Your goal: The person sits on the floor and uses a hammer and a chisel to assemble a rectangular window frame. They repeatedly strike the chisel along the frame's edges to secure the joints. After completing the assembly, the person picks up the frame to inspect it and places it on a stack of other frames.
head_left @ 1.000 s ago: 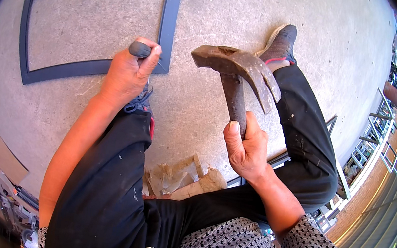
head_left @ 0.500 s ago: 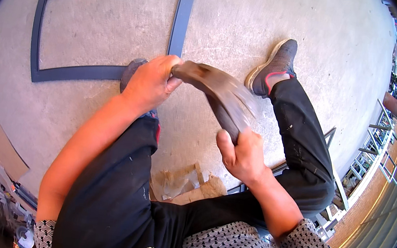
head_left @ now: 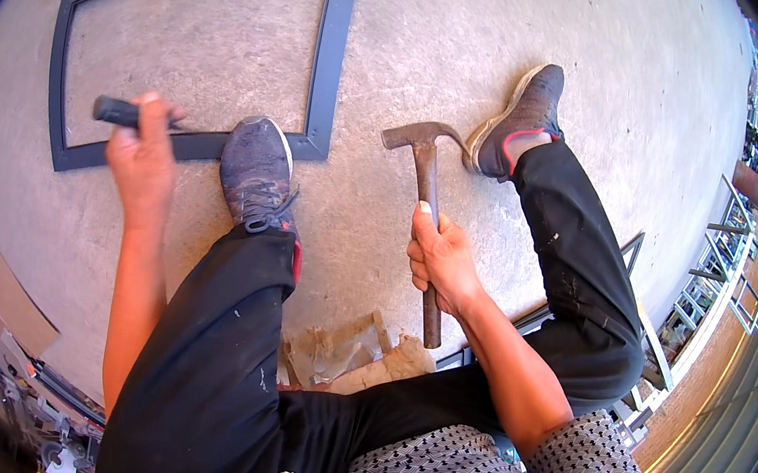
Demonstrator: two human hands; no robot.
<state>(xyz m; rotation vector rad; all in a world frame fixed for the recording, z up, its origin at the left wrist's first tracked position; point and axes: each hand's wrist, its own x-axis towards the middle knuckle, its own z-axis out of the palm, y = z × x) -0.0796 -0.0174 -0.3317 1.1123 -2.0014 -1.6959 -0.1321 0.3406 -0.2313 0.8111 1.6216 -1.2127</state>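
My right hand is closed around the handle of a claw hammer. The hammer stands upright in the picture, its rusty head at the top and the handle end below my fist. Over to the left, my left hand grips a short tool with a thick black cylindrical end; its other end is blurred, so its exact kind cannot be told. Below that hand lies a dark grey frame with one curved long side, flat on the floor. My left shoe rests against its near right corner.
Torn brown cardboard and clear plastic lie on the concrete floor between my legs. My right shoe is planted beyond the hammer. Metal racks and bars line the right side, and cluttered items sit at lower left.
My left hand has moved left, away from the hammer, with the black-ended tool now showing over the frame. The hammer, blurred in motion before, is now steady and more upright in my right hand.
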